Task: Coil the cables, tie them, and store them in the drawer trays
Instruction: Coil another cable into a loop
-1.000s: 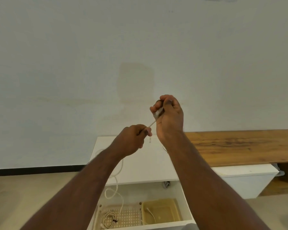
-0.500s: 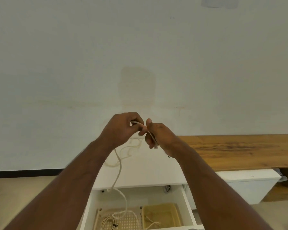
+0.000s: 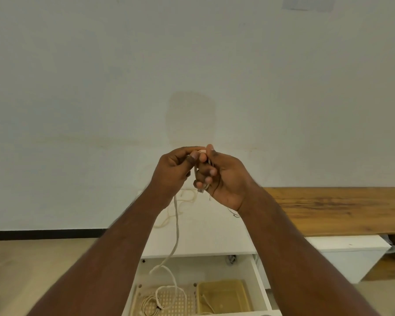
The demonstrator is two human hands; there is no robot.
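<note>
left hand: fingers curled, thumb and forefinger pinching the cable at its top, level with the right thumb.
cable: white, cord-like. one strand hangs from under the left fingers, long axis near vertical, and ends in a loose loop over the drawer. short turns pass between the two sets of fingers.
right hand: fingers curled round the turns already gathered, thumb up and touching the left fingertips. a small pale end, probably the plug, pokes out just below its lower fingers.
key relation: the slack lies straight down from the left fingers, so the left hand is nearer to it; the right hand only holds the coil. my read: next wrap means the left hand drawing the strand up and across to the right fingers.
stage: coiling, early. most of the length looks unwound, no tie on it yet.
loose cord: more pale cord lies on the white cabinet top beyond the wrists; can't tell if it is the same cable.
left tray: perforated, below the left forearm; holds a coiled cable with a dark tie, and the hanging loop reaches down into it.
right tray: yellowish, solid walls; holds one thin cable end, little else visible.
risk: the loop could snag the stored coil.
</note>
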